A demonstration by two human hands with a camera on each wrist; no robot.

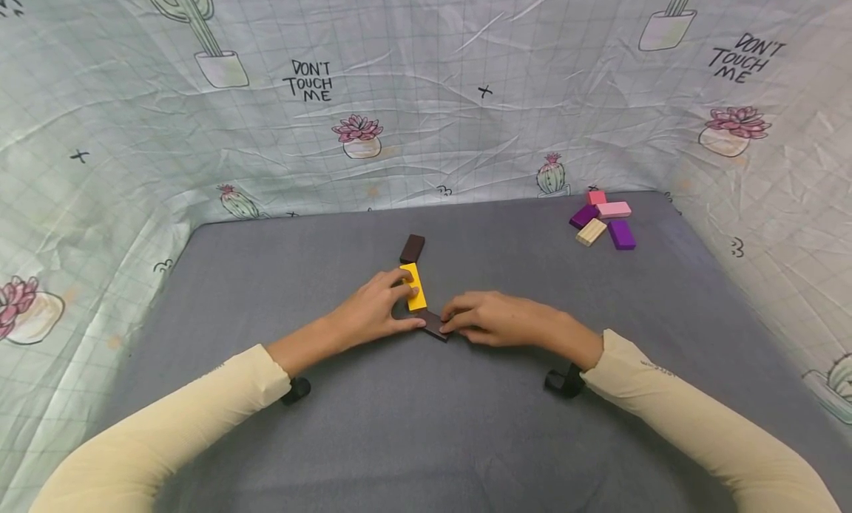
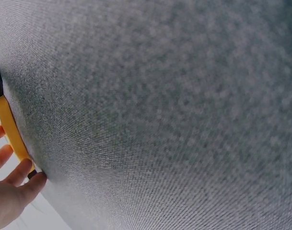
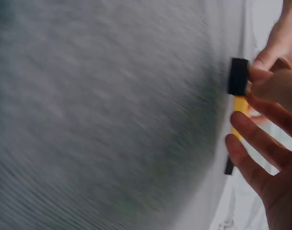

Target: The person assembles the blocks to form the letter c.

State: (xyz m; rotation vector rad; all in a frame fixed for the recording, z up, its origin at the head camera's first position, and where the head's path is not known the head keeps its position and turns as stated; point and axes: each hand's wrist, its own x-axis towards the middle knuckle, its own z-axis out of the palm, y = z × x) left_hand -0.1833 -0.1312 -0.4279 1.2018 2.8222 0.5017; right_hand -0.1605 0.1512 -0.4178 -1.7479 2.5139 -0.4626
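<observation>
A yellow block (image 1: 416, 295) lies between two dark brown blocks, an upper one (image 1: 413, 247) and a lower, slanted one (image 1: 434, 324), in a bent chain. My left hand (image 1: 369, 310) rests fingertips on the yellow block, its thumb at the lower brown block's left end. Beside that block's right end, my right hand (image 1: 495, 318) touches it with bent fingertips. The left wrist view has the yellow block (image 2: 12, 132) next to my left hand (image 2: 11, 191). In the right wrist view, spread fingers of my right hand (image 3: 275, 163) are beside a dark block (image 3: 238, 76).
At the back right of the grey table (image 1: 399, 439) lie a red block (image 1: 596, 197), a pink block (image 1: 614, 210), two purple blocks (image 1: 584, 216) and a plain wooden block (image 1: 591, 232). A patterned cloth (image 1: 433, 92) hangs behind and at both sides.
</observation>
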